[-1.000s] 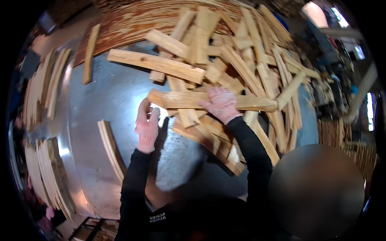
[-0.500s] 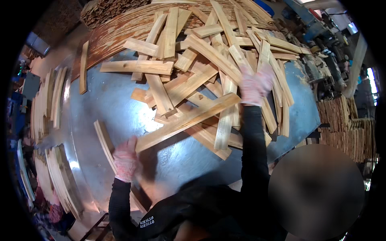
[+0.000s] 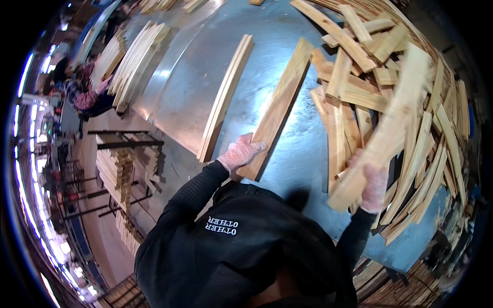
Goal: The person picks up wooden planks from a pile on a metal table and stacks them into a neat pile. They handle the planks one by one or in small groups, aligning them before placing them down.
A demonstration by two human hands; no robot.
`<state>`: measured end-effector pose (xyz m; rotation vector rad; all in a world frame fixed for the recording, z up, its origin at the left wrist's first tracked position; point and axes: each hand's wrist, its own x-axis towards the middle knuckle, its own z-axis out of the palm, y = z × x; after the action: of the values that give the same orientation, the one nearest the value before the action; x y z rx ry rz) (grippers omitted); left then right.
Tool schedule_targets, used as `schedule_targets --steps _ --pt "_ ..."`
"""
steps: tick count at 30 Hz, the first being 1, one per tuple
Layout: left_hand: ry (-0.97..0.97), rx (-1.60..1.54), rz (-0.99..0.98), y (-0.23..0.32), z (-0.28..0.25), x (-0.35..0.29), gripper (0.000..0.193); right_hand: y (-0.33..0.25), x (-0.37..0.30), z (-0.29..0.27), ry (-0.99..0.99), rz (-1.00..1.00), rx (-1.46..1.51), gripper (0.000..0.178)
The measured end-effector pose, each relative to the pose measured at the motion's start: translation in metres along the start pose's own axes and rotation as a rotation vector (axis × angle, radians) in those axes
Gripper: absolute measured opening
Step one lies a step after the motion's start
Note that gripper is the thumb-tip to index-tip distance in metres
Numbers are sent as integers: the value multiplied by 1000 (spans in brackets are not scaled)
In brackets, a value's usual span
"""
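Observation:
My left hand (image 3: 242, 153), in a pale pinkish glove, is closed round the near end of a wooden board (image 3: 281, 102). That board lies lengthwise on the metal table, apart from the pile. On the right my gloved right hand (image 3: 374, 186) grips a second, lighter board (image 3: 393, 131) near its lower end. This one is tilted over the pile and slightly blurred. Left of my left hand, a narrow stack of wooden strips (image 3: 226, 97) rests near the table's edge. Under and around the right-hand board spreads a loose pile of boards (image 3: 354, 95), crossing at many angles.
The metal table (image 3: 190, 87) reaches far left, where neat stacks of strips (image 3: 141, 61) stand. A co-worker's gloved hand (image 3: 102, 84) is beside them. Stacked wood (image 3: 114, 172) sits on a dark metal rack (image 3: 126, 143) at the left, below table level.
The view has swung left, so the pile now appears at the right. My left hand now grips a board lying apart from the pile; my right hand has lifted another board.

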<state>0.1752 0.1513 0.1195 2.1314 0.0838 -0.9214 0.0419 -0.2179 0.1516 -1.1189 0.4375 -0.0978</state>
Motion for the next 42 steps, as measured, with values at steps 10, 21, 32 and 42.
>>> schedule_targets --steps 10,21,32,42 --pt "-232 -1160 -29 -85 -27 15 75 182 108 169 -168 481 459 44" --pt "-101 -724 -33 -69 -23 16 44 200 132 131 136 259 -647 39" --pt "258 -504 29 -68 -191 12 41 227 105 314 -278 91 -1337 79" --pt "230 -858 243 -45 -147 42 49 154 88 317 -634 171 -472 57"
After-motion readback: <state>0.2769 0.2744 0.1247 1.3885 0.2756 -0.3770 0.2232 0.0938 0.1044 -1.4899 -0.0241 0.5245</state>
